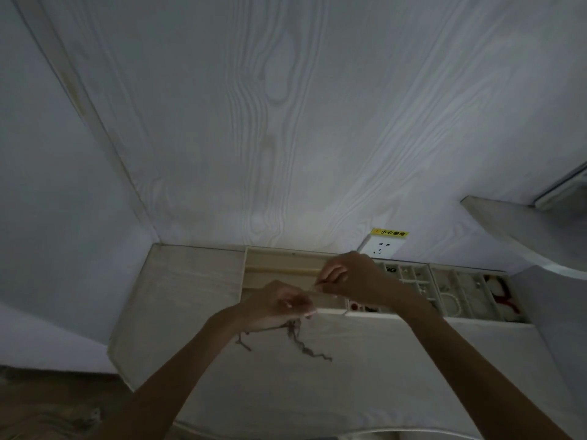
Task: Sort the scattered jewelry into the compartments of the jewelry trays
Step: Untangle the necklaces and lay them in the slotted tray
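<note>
- Right, head view, the only one I have: both my hands are raised over the front rim of the left jewelry tray (279,262), which sits along the back edge of the table (190,281) against the wall.
- My left hand (279,304) has its fingers curled and pinched on a thin chain (313,289); my right hand (352,277) pinches the other end, and the short stretch between them looks taut.
- From below the left hand a darker tangle of chains (305,344) hangs down and trails onto the table toward its front edge. I cannot tell whether it is one necklace or several knotted together.
- The step, as I judge it, is teasing one strand free before laying it in a compartment. I would keep the pull gentle and short, since a hard tug would probably tighten any knot.
- I would let the tangle rest on the table so its weight does not drag on the strand.
- The long open compartment at the left tray's back looks the natural place for a chain, laid straight.
- The middle tray (409,277) and right tray (470,290), along the same back edge, already hold small pieces, a pale beaded loop and something red; the dim light hides the finer detail.
- A wall socket (382,247) sits just behind the right hand, clear of the work.
</note>
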